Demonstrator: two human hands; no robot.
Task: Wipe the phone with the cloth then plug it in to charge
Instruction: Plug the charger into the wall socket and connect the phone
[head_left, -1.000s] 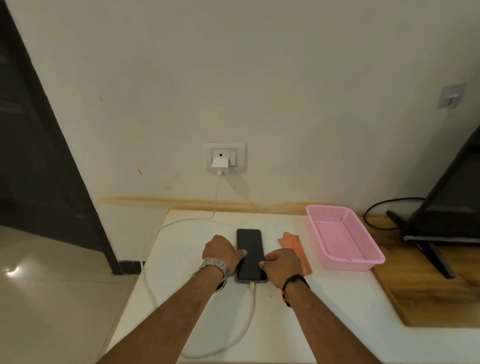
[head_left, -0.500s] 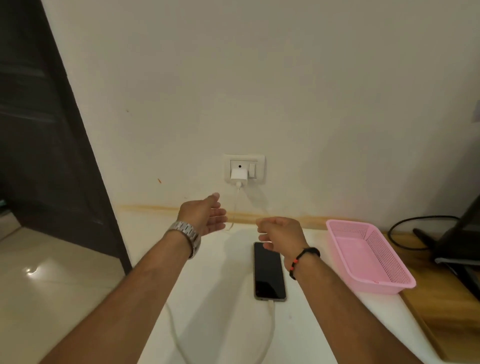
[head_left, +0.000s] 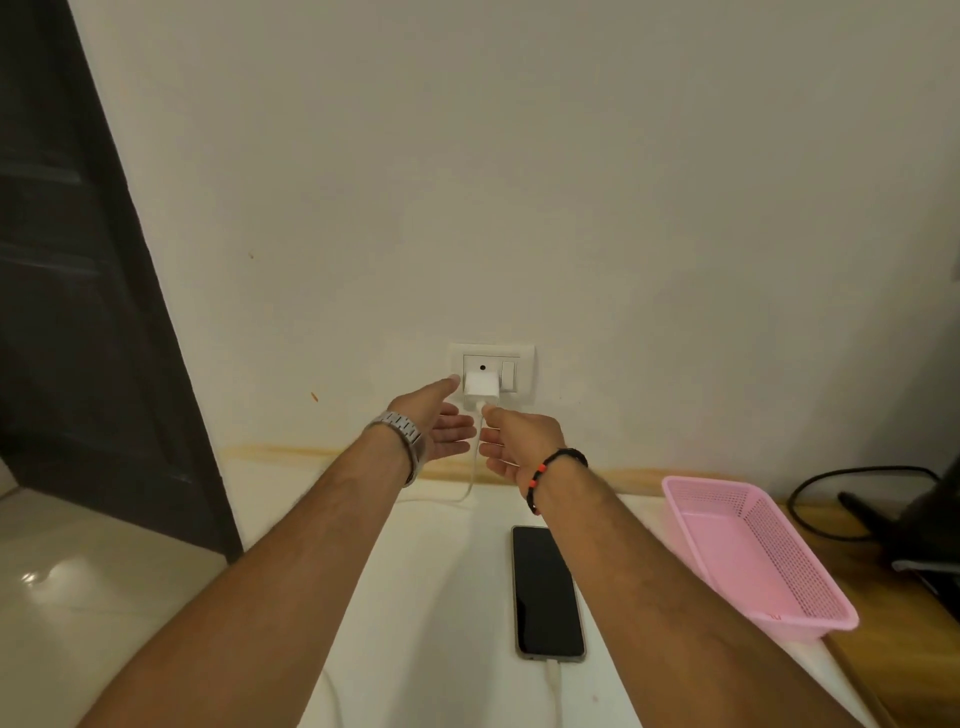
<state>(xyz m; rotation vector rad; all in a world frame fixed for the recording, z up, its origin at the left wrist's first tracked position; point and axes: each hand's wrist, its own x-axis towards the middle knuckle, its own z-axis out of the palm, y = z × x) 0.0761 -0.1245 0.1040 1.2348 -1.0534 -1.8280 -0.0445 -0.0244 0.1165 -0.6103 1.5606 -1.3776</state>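
Head view, both hands' fingers released near charger (head_left: 481, 389), phone (head_left: 547, 592) plugged in beside pink basket (head_left: 691, 491).

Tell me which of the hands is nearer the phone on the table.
The right. The right hand is raised toward the charger at the wall, its forearm passing just beside the phone. The left hand reaches the same charger from farther left, well clear of the phone.

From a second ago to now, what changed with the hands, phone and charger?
Both hands let go of the phone and reached forward to the wall. The left hand and right hand are open at the charger adapter in the wall socket. The phone stayed flat on the table with its cable plugged in; the pink basket has not moved.
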